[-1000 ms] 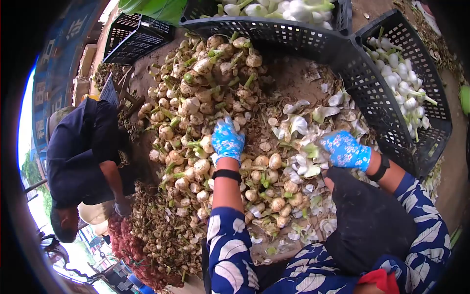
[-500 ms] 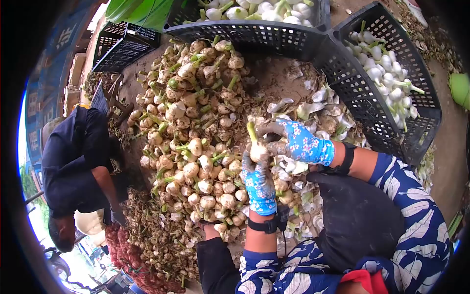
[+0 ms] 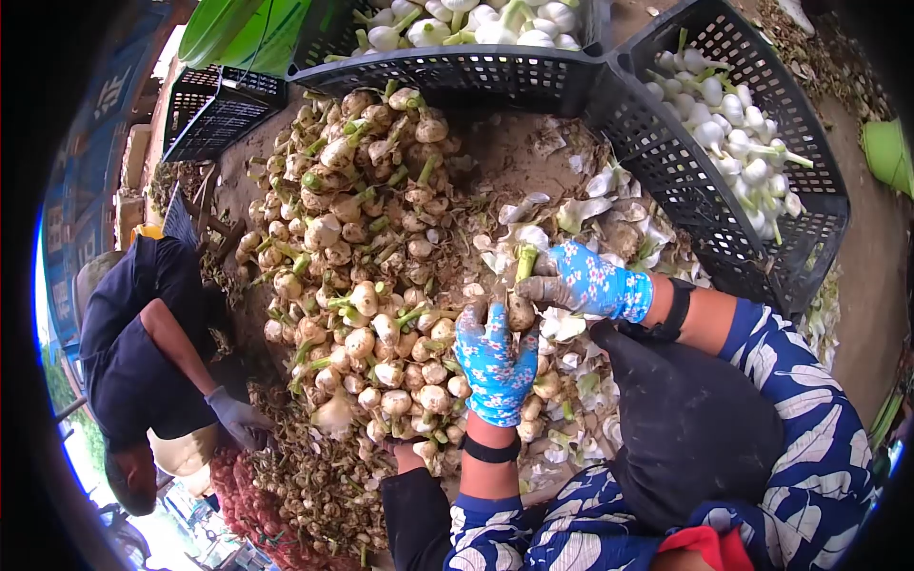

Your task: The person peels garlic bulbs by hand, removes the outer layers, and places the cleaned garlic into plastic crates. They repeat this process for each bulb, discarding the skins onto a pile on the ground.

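Observation:
A garlic bulb (image 3: 521,312) with a short green stem stands between my two hands, stem up. My left hand (image 3: 495,364), in a blue flowered glove with dirty fingertips, is curled at the bulb's lower left side. From the right, my right hand (image 3: 583,282), gloved the same way, pinches the bulb just below its stem. The bulb's underside is partly hidden by my left fingers. Just left of my left hand lies a big heap of soil-stained garlic bulbs (image 3: 360,341). Peeled-off garlic skins (image 3: 583,211) litter the ground beyond and beside my right hand.
Black crates (image 3: 447,71) of white garlic stand at the far side, another crate (image 3: 657,143) at the right. A co-worker (image 3: 143,333) bends at the left near a red mesh bag (image 3: 252,504). Another person's dark sleeve (image 3: 414,519) reaches in beside my left arm. A green tub (image 3: 887,157) sits far right.
My left hand has shifted slightly left and turned its back upward. The bulb's stem now leans right instead of left. The co-worker's gloved hand has moved up over the heap.

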A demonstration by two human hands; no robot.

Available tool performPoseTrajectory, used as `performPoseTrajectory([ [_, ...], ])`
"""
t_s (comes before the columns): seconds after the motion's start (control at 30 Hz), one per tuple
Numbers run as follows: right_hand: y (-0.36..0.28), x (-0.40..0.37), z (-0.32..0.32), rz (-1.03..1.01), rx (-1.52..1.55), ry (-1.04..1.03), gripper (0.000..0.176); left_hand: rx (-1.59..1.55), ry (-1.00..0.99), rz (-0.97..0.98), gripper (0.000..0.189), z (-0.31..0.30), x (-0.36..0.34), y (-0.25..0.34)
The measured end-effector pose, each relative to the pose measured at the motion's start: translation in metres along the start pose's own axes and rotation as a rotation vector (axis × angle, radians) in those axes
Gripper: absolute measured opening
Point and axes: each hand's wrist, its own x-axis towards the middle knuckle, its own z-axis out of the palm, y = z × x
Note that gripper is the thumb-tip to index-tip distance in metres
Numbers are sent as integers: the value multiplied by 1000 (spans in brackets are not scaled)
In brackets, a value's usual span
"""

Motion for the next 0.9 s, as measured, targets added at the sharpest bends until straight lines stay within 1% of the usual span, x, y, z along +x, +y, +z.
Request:
performPoseTrajectory([
  [0.03, -10, -3, -2, -135, -97, 52, 38, -32, 1, 22, 71, 2, -1, -4],
  [0.07, -7, -3, -2, -135, -96, 52, 38, -31, 1, 22, 71, 3, -2, -6],
  [0.13, 0, -4, -5, -61, -214, -64, 33, -59, -1, 8, 71, 4, -2, -7],
  [0.17, 2, -9, -7, -174, -291, -65, 28, -82, -23, -18, 71, 3, -1, -6],
  [0.2, 9, -10, -6, -171, -291, -68, 28, -130, -9, -36, 62, 3, -3, -8],
  [0.27, 25, -8, -3, -528, -421, 42, 26, -59, -32, 12, 63, 1, -3, -8],
  [0.3, 31, -9, -2, -603, -566, 86, 23, -61, -33, 13, 63, 2, -1, -7],
  [0.33, 29, -10, -4, -601, -566, 86, 23, -100, -16, 16, 62, 3, 1, -6],
  [0.4, 24, -7, -10, -694, -535, 114, 26, -137, -1, 20, 60, 3, 4, -2],
  [0.43, 25, -4, -12, -859, -532, 208, 32, -899, -147, -403, 55, 3, 7, 1],
  [0.47, 25, -7, -13, -860, -533, 208, 32, -1656, -297, -836, 53, 4, 8, 4],
  [0.5, 26, -15, -14, -685, -360, 99, 24, -2187, -119, -1062, 58, 13, -4, 10],
  [0.53, 22, -19, -13, -509, -189, -7, 16, -2289, -123, -1176, 57, 13, -4, 14],
  [0.57, 17, -19, -11, -455, -49, 22, 16, -2290, -12, -1174, 59, 14, -2, 20],
  [0.6, 13, -20, -13, -452, -50, 22, 16, -2287, 100, -1176, 61, 13, 0, 26],
  [0.67, -12, -20, -23, 120, 390, -124, 26, -1625, 17, -751, 54, 11, 0, 16],
  [0.7, -10, -21, -21, 68, 396, -135, 37, -1354, 21, -817, 52, 10, 1, 17],
  [0.73, -7, -20, -13, 122, 425, -63, 42, -1209, 52, -784, 51, 8, 3, 24],
  [0.8, -4, -16, -15, 155, 206, -88, 42, -584, -12, -243, 50, 8, 5, 12],
  [0.83, -1, -16, -15, 155, 210, -85, 42, -441, -15, -141, 48, 3, 5, 11],
  [0.9, 6, -13, -14, 143, 104, -106, 32, -395, -40, -102, 48, -6, 10, 12],
])
